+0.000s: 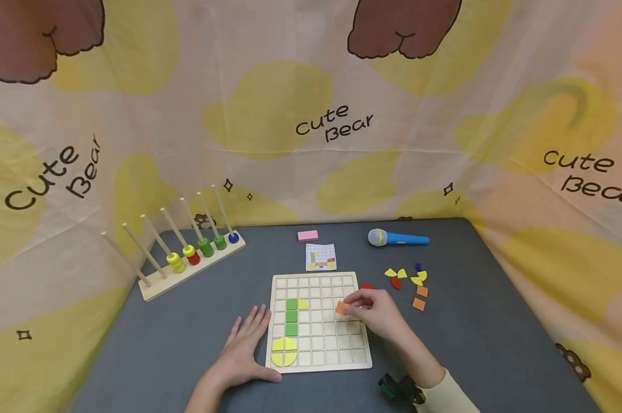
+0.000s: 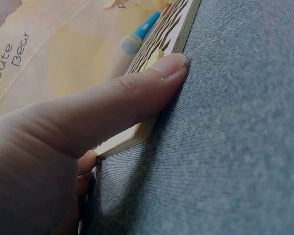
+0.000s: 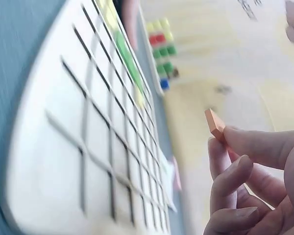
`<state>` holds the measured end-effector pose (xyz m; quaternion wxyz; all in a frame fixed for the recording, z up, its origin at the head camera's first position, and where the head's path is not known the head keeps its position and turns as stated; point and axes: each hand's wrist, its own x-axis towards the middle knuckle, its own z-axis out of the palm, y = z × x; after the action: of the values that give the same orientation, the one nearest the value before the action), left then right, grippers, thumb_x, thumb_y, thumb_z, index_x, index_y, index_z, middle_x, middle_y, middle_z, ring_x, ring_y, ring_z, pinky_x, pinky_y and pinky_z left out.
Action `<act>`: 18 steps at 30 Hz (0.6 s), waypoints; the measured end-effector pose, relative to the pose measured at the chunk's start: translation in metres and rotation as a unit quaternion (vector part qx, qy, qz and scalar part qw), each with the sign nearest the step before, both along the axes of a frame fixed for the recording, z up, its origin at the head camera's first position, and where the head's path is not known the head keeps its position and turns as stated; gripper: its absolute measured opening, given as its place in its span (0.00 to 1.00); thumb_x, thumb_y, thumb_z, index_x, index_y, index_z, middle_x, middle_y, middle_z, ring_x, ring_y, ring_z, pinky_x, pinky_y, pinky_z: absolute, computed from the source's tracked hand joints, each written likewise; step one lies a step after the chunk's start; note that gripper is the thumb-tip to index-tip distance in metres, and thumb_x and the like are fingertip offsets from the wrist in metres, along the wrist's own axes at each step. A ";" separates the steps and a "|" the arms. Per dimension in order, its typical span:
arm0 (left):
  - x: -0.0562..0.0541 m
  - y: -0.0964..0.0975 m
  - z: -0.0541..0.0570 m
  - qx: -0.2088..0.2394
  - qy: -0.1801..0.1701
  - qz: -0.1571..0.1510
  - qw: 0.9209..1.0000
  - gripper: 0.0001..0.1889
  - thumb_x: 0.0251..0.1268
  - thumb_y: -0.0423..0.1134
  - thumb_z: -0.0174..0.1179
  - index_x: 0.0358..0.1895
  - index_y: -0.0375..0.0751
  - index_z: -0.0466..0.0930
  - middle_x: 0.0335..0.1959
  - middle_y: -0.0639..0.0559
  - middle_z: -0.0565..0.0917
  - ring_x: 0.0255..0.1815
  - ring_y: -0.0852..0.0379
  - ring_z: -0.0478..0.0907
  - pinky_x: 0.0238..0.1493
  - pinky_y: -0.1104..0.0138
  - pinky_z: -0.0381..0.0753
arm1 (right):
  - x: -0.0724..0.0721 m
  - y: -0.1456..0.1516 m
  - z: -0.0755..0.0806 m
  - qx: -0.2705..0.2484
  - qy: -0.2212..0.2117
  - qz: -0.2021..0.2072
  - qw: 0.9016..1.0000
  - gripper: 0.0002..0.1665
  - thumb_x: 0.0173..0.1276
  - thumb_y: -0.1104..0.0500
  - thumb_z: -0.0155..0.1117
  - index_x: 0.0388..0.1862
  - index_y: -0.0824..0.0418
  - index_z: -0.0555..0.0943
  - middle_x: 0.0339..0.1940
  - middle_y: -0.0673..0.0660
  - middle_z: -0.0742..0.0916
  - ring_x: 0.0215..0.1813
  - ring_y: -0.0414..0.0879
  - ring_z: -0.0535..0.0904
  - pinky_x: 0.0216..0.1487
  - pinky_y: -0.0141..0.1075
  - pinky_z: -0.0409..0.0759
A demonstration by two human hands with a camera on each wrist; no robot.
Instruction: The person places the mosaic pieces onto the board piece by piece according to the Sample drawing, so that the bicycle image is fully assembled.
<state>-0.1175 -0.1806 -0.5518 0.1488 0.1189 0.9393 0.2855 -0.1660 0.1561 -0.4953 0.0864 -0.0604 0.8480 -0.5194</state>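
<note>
My right hand (image 1: 382, 314) pinches an orange square tile (image 1: 341, 308) between thumb and finger, over the right side of a wooden grid board (image 1: 321, 368). In the right wrist view that orange tile (image 3: 214, 125) is held clear of the board's surface. Spread out at the board's left edge is my left hand (image 1: 240, 354), its thumb (image 2: 132, 95) against the near left corner. On the board lie several green squares (image 1: 291, 316) in a column, a yellow square (image 1: 303, 304) beside the top one, and yellow quarter pieces forming a circle (image 1: 284, 345). A red piece (image 1: 367, 285) is partly hidden behind my right hand.
Right of the board lie loose yellow pieces (image 1: 402, 273), a red piece (image 1: 395, 283), a blue piece (image 1: 418, 267) and orange squares (image 1: 419, 304). A pattern card (image 1: 321, 257), pink block (image 1: 308, 236) and blue microphone (image 1: 406, 238) are behind. A peg stand (image 1: 158, 289) is at left.
</note>
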 end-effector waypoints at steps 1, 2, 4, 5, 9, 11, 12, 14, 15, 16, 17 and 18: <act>0.000 0.000 0.000 0.000 0.000 0.001 1.000 0.75 0.27 0.76 0.75 0.83 0.46 0.47 0.85 0.51 0.43 0.85 0.49 0.35 0.79 0.44 0.29 | 0.002 -0.006 -0.002 -0.002 -0.002 0.013 1.000 0.09 0.62 0.56 0.76 0.40 0.58 0.89 0.32 0.51 0.89 0.32 0.45 0.80 0.30 0.32 0.78; 0.000 0.000 0.000 -0.001 0.000 0.001 1.000 0.75 0.27 0.76 0.75 0.83 0.46 0.47 0.85 0.51 0.43 0.85 0.49 0.35 0.79 0.45 0.29 | 0.003 -0.012 -0.003 -0.005 -0.002 0.025 1.000 0.09 0.62 0.56 0.76 0.39 0.58 0.89 0.31 0.51 0.89 0.31 0.44 0.79 0.29 0.32 0.78; 0.000 0.001 0.001 -0.003 0.001 0.002 1.000 0.76 0.27 0.76 0.75 0.83 0.46 0.47 0.85 0.50 0.43 0.85 0.49 0.35 0.79 0.45 0.29 | 0.006 -0.022 -0.007 -0.008 0.000 0.043 0.999 0.08 0.62 0.57 0.76 0.38 0.57 0.89 0.30 0.50 0.88 0.29 0.44 0.79 0.28 0.31 0.77; 0.000 0.001 0.001 -0.003 0.001 0.002 1.000 0.76 0.27 0.76 0.75 0.83 0.46 0.47 0.85 0.50 0.43 0.85 0.49 0.35 0.80 0.45 0.30 | 0.008 -0.028 -0.010 -0.011 0.000 0.052 0.999 0.07 0.62 0.57 0.76 0.38 0.58 0.89 0.29 0.50 0.88 0.29 0.43 0.79 0.28 0.31 0.77; 0.000 0.001 0.001 -0.007 0.000 0.004 1.000 0.75 0.27 0.76 0.75 0.82 0.46 0.47 0.84 0.50 0.44 0.85 0.48 0.35 0.79 0.44 0.30 | 0.013 -0.047 -0.016 -0.014 -0.002 0.081 0.997 0.06 0.62 0.58 0.75 0.37 0.58 0.89 0.28 0.50 0.87 0.29 0.43 0.79 0.28 0.31 0.76; 0.000 0.001 0.000 -0.008 0.000 0.004 1.000 0.75 0.27 0.76 0.75 0.82 0.46 0.47 0.84 0.49 0.44 0.85 0.48 0.35 0.79 0.44 0.30 | 0.015 -0.056 -0.018 -0.016 -0.006 0.093 0.996 0.05 0.62 0.58 0.75 0.36 0.58 0.88 0.28 0.50 0.87 0.29 0.42 0.79 0.29 0.31 0.76; 0.000 0.001 0.000 -0.007 0.001 0.005 1.000 0.75 0.27 0.76 0.75 0.82 0.46 0.48 0.84 0.49 0.44 0.85 0.48 0.35 0.79 0.44 0.29 | 0.016 -0.060 -0.019 -0.014 -0.006 0.098 0.995 0.05 0.62 0.59 0.75 0.35 0.58 0.88 0.27 0.50 0.87 0.29 0.42 0.79 0.29 0.31 0.77; 0.001 0.001 -0.001 -0.005 0.003 0.004 1.000 0.75 0.27 0.77 0.75 0.82 0.46 0.48 0.84 0.49 0.44 0.85 0.48 0.36 0.79 0.44 0.30 | 0.017 -0.066 -0.022 -0.005 -0.004 0.104 0.995 0.04 0.61 0.60 0.75 0.34 0.58 0.88 0.26 0.48 0.86 0.28 0.40 0.80 0.30 0.30 0.77; 0.001 0.000 -0.001 -0.006 0.006 0.003 1.000 0.75 0.27 0.77 0.75 0.82 0.46 0.47 0.84 0.50 0.44 0.85 0.48 0.36 0.79 0.44 0.30 | 0.017 -0.069 -0.023 0.000 -0.003 0.105 0.994 0.03 0.61 0.60 0.75 0.33 0.58 0.88 0.25 0.48 0.86 0.28 0.40 0.79 0.29 0.30 0.77; 0.000 0.000 -0.002 -0.005 0.008 0.003 1.000 0.75 0.27 0.77 0.75 0.82 0.46 0.48 0.84 0.50 0.44 0.85 0.48 0.36 0.79 0.44 0.30 | 0.017 -0.071 -0.025 0.008 -0.002 0.106 0.994 0.03 0.61 0.60 0.75 0.32 0.57 0.88 0.25 0.47 0.86 0.27 0.39 0.79 0.29 0.30 0.76; 0.000 0.000 -0.002 -0.005 0.010 0.002 1.000 0.75 0.26 0.77 0.74 0.82 0.46 0.47 0.84 0.50 0.44 0.85 0.48 0.36 0.79 0.44 0.30 | 0.018 -0.073 -0.026 0.018 0.000 0.107 0.994 0.02 0.61 0.59 0.75 0.32 0.56 0.88 0.24 0.46 0.86 0.27 0.39 0.79 0.29 0.30 0.76; 0.000 0.000 -0.002 -0.005 0.012 0.002 1.000 0.75 0.26 0.77 0.74 0.82 0.46 0.47 0.84 0.50 0.44 0.85 0.48 0.36 0.80 0.44 0.30 | 0.018 -0.075 -0.026 0.031 0.002 0.107 0.994 0.02 0.62 0.59 0.74 0.31 0.54 0.88 0.23 0.45 0.85 0.26 0.38 0.78 0.29 0.30 0.75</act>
<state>-0.1171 -0.1804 -0.5540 0.1381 0.1201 0.9424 0.2799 -0.1476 0.0812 -0.5218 0.1416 -0.1494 0.8523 -0.4808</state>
